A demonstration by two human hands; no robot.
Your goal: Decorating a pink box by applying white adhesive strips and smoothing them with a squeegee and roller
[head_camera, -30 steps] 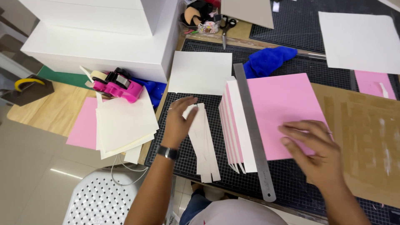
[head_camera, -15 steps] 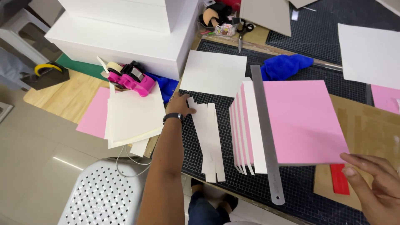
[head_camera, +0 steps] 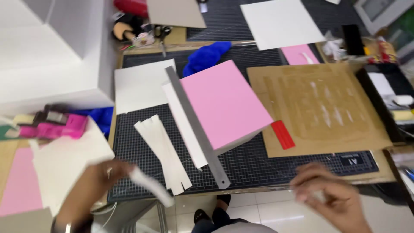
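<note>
left hand (head_camera: 92, 187) grip pinching a white paper strip (head_camera: 151, 186), right hand (head_camera: 332, 200) blurred, grip cannot tell, near cutting mat (head_camera: 258, 166)

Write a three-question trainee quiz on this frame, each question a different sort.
1. True or false: the metal ruler lies along the pink sheet.
2. What does the left hand hold?
3. The red strip lies on: A) brown cardboard B) blue cloth C) white box

Key
1. True; it runs along the sheet's left edge.
2. A white paper strip.
3. A

The right hand is blurred.
</note>
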